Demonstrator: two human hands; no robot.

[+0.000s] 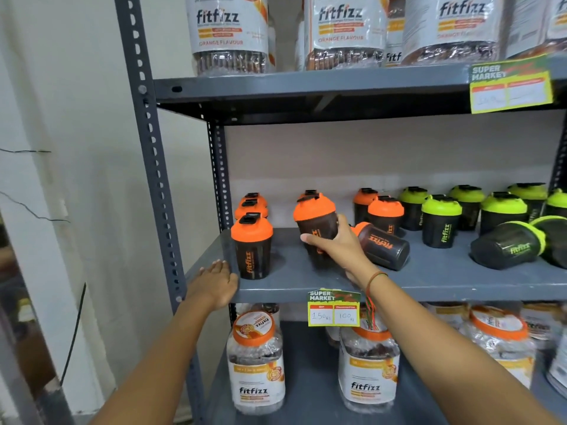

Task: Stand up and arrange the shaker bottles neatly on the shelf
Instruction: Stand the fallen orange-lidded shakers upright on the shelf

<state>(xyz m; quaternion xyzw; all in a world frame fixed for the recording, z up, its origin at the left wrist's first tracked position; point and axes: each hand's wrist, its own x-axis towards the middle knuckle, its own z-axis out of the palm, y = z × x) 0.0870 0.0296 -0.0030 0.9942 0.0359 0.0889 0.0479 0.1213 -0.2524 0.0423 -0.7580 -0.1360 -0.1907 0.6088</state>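
Note:
Black shaker bottles stand on the grey middle shelf (pixel 429 277). My right hand (pixel 337 245) grips an orange-lidded shaker bottle (pixel 314 220), tilted slightly left, just above the shelf. Right behind that hand another orange-lidded bottle (pixel 383 245) lies on its side. One orange-lidded bottle (pixel 252 246) stands upright at the front left, with others in a row behind it (pixel 250 207). Further right stand more orange-lidded bottles (pixel 385 214) and several green-lidded ones (pixel 440 220). A green-lidded bottle (pixel 507 245) lies on its side at the right. My left hand (pixel 214 282) rests flat on the shelf's front left corner, fingers apart.
The slotted grey upright post (pixel 153 167) stands left of my left hand. Large fitfizz jars fill the shelf above (pixel 227 32) and the shelf below (pixel 256 360). A yellow price tag (pixel 333 308) hangs on the shelf's front edge. A white wall lies to the left.

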